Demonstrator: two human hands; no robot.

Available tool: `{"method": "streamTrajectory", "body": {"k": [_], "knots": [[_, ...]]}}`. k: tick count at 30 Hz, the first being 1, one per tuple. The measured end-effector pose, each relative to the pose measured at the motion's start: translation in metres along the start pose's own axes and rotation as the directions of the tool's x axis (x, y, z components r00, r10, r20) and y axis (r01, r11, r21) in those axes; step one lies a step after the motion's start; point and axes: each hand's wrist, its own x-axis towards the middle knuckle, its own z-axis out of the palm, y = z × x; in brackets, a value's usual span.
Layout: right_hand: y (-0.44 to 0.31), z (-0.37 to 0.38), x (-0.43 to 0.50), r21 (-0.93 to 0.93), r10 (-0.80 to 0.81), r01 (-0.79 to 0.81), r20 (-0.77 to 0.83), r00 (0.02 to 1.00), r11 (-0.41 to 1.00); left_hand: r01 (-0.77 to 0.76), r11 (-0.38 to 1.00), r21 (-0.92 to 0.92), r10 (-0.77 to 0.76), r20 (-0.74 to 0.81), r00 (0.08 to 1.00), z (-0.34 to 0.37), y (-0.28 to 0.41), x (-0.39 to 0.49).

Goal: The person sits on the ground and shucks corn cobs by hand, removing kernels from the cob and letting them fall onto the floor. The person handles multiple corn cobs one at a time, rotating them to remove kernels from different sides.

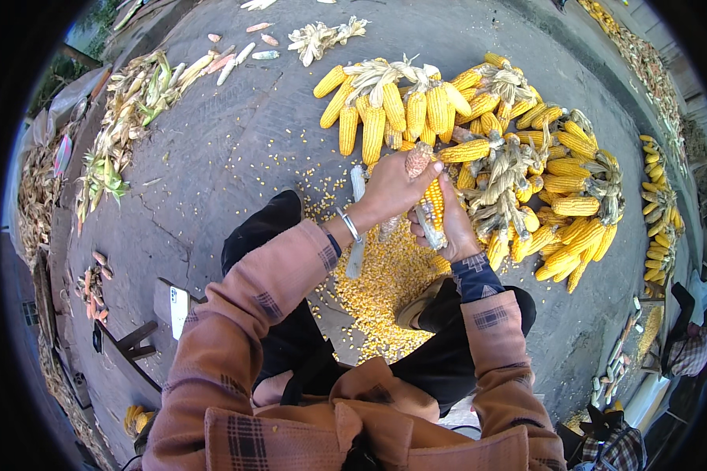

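My left hand (393, 185), with a bangle at its wrist, grips a reddish bare corncob (418, 160) and presses against a partly shelled ear of corn (433, 206). That ear is held in my right hand (455, 221); yellow kernels remain on part of it, and pale cob shows at its lower end. Both hands meet above a heap of loose kernels (383, 277) between my legs. A pale bare cob (357, 183) and a whitish flat strip (354, 259) lie left of the heap, partly behind my left wrist.
Braided bundles of yellow corn ears (565, 176) lie ahead and right. Dry husks (124, 112) line the far left. A phone (179, 312) rests on a small stool at left. Other people's plaid clothing (613, 447) shows at the lower right.
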Motion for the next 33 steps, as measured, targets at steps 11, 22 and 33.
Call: {"method": "streamTrajectory", "body": {"k": [11, 22, 33], "knots": [[0.024, 0.000, 0.014, -0.885, -0.793, 0.370, 0.000, 0.609, 0.284, 0.110, 0.968, -0.226, -0.123, -0.044, 0.991, 0.006, 0.020, 0.000], [-0.003, 0.006, -0.003, -0.079, -0.188, 0.179, -0.126, 0.974, 0.981, 0.060, 0.957, -0.284, -0.083, -0.067, 0.994, 0.009, 0.001, 0.009], [0.019, 0.009, 0.000, -0.972, -0.855, 0.226, 0.067, 0.514, 0.060, -0.088, 0.992, -0.095, 0.082, -0.062, 0.995, 0.015, 0.016, -0.001]]}}
